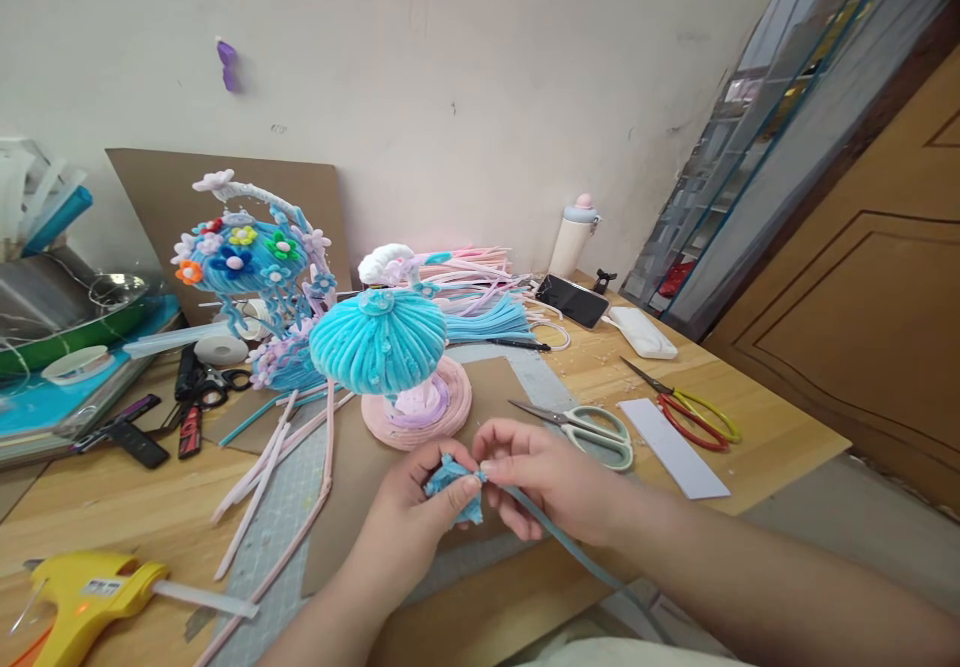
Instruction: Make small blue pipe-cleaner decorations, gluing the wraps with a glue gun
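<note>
1. While the left hand pinches the blue fuzzy piece between thumb and fingers, the right hand meets it, fingers nipping the piece's right-hand tip!
2. Out of that right hand runs a blue strip, trailing past the worktop's near edge.
3. So the piece sits up in both hands, just this side of the pink round base, green-handled scissors lying near, to the right.

Your table carries a glue gun at the near left, a grey mat around the middle, a phone and bottle toward the wall, and a white case, scissors and card at the right.
</note>
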A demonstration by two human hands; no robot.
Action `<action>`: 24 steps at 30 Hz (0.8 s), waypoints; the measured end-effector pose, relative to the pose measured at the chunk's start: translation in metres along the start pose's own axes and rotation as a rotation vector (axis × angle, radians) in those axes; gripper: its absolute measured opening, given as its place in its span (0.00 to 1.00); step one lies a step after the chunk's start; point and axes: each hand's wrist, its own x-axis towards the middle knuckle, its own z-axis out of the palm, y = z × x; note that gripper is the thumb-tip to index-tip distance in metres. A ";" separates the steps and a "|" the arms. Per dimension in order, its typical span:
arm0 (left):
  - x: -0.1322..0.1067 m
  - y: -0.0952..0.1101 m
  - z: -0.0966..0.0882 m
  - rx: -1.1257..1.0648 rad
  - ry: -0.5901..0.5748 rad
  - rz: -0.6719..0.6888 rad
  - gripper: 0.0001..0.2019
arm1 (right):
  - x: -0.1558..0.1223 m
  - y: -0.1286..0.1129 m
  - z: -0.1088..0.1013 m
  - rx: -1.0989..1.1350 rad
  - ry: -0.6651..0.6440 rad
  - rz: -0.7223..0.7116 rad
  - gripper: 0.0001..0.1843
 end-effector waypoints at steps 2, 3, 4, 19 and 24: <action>0.000 -0.001 0.001 -0.115 0.032 -0.024 0.11 | -0.002 0.004 0.007 -0.239 0.153 -0.188 0.08; 0.000 -0.001 0.002 -0.166 0.050 -0.022 0.11 | -0.003 0.006 0.009 -0.347 0.201 -0.255 0.07; 0.000 -0.001 0.003 -0.208 0.065 -0.019 0.11 | -0.004 0.008 0.011 -0.435 0.230 -0.306 0.07; -0.001 0.004 0.006 -0.289 0.087 -0.041 0.12 | -0.002 0.016 0.015 -0.641 0.264 -0.520 0.10; 0.001 -0.003 0.004 -0.285 0.100 -0.002 0.12 | 0.000 0.024 0.016 -0.656 0.306 -0.555 0.10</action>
